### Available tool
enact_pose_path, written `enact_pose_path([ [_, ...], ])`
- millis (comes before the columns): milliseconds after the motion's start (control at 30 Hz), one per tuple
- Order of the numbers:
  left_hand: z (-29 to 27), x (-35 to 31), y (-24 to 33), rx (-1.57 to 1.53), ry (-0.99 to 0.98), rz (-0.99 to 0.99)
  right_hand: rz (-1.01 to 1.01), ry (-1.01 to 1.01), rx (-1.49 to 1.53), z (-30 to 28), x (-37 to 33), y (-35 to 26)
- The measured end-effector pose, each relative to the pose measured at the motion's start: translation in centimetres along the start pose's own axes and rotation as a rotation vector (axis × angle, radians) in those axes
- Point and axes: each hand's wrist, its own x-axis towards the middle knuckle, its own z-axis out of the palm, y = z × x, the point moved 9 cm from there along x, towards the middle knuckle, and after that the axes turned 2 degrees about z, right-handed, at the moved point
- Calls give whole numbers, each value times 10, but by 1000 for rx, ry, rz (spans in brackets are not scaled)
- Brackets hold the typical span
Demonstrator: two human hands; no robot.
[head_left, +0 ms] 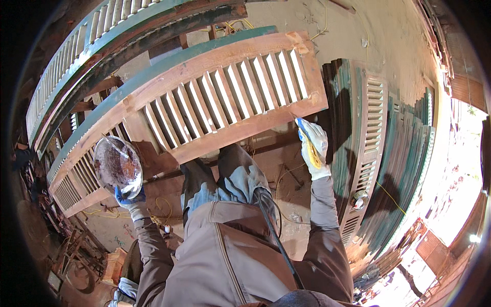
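Dusty concrete floor (pixel 358 30); green shutters stacked (pixel 404 153); bright sunlight right.

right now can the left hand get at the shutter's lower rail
Probably not freely: the left hand sits just below the shutter, by its lower rail, with no obstacle between, but it already holds a round bowl.

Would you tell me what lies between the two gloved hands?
In the head view, between the left hand and right hand runs the bare wooden bottom rail of the louvred shutter, with the person's knees beneath.

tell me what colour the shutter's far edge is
Green, along the far edge of the shutter, above its bare reddish-brown wood; the head view shows it.
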Motion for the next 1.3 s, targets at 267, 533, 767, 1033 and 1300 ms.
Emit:
enact_pose_path([
  [267,13,-13,-8,26,38,52,505,397,1161,10,24,47],
  [533,4,-17,-11,-19,89,34,797,361,1421,36,34,19],
  [767,0,-9,-16,-99,23,56,610,189,1341,46,58,-55],
  [1033,30,-43,-26,-150,-47,25,-76,-63,423,10,124,-135],
  [1300,67,-121,-73,-191,123,161,-894,-183,-254,74,169,-173],
])
